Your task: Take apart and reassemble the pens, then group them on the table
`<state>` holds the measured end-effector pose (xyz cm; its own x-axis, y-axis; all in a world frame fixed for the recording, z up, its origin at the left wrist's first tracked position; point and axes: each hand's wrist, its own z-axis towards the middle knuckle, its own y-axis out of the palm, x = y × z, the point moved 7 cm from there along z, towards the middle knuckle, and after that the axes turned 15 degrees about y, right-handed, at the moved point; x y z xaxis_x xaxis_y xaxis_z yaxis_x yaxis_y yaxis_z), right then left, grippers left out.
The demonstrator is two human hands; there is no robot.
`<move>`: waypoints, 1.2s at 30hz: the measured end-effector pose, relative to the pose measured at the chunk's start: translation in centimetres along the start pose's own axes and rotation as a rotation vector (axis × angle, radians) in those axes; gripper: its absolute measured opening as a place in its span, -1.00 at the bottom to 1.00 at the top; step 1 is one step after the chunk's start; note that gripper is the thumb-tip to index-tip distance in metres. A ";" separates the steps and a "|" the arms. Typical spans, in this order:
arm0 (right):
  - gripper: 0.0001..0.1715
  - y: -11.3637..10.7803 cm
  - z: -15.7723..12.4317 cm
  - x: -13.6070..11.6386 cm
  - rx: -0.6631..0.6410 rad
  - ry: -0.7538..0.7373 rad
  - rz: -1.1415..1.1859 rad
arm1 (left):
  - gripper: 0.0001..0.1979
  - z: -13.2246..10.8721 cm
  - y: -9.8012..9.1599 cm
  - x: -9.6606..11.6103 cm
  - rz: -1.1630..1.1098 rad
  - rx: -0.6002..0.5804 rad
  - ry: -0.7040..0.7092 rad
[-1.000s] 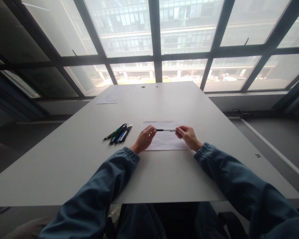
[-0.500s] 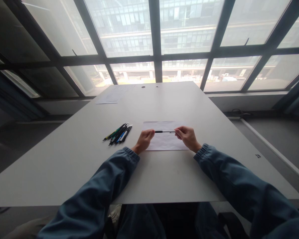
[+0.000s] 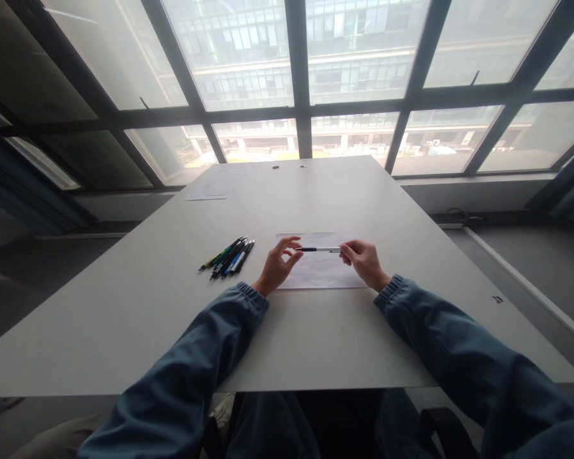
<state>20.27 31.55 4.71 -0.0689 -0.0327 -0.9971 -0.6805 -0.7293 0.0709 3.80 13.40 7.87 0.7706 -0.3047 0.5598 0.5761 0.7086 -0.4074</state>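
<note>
Holds a pen [image 3: 321, 249] a little right of the frame's centre, over the paper [image 3: 325, 275], with its long axis left to right and nearly level. Grips the pale end in the right hand [image 3: 366, 260], the nearer one, with fingers [image 3: 348, 250] pinched narrow. Has the left hand [image 3: 274, 266] wide between thumb and forefinger around the dark end, with the tip aimed into that gap; cannot tell whether in contact. Has other pens [image 3: 228, 258] heaped on the surface [image 3: 310, 344], left of centre.

Loose pens [image 3: 227, 258] are blocking the outer side of the left hand [image 3: 273, 266]. Beyond the paper [image 3: 323, 275], bare white tabletop [image 3: 335, 201] is stretching windowward (a wide lane).
</note>
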 end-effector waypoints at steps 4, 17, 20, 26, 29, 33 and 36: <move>-0.57 0.0 -0.1 0.0 0.003 0.005 -0.005 | -0.80 0.1 -0.1 0.7 0.079 0.005 0.033; -0.56 0.2 0.0 0.3 -0.013 0.007 0.003 | -0.47 -0.3 0.1 0.1 0.085 -0.058 -0.064; -0.57 0.1 0.0 0.3 -0.006 0.003 0.004 | -0.52 -0.3 0.2 -0.1 0.018 -0.037 -0.057; -0.59 -0.2 0.1 0.4 0.017 -0.017 0.008 | -0.75 0.2 -0.2 1.0 0.110 0.029 0.082; -0.59 -0.2 0.2 0.5 0.028 -0.010 0.003 | -0.86 0.3 -0.4 1.5 0.160 0.037 0.119; -0.60 -0.2 0.1 0.5 0.030 -0.010 -0.001 | -0.83 0.3 -0.4 1.5 0.177 0.019 0.100; -0.60 -0.2 0.1 0.5 0.025 -0.007 0.005 | -0.78 0.3 -0.3 1.4 0.171 0.019 0.100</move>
<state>20.32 31.75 4.20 -0.0771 -0.0318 -0.9965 -0.6985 -0.7115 0.0767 4.59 12.93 9.01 0.8807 -0.2399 0.4084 0.4298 0.7672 -0.4761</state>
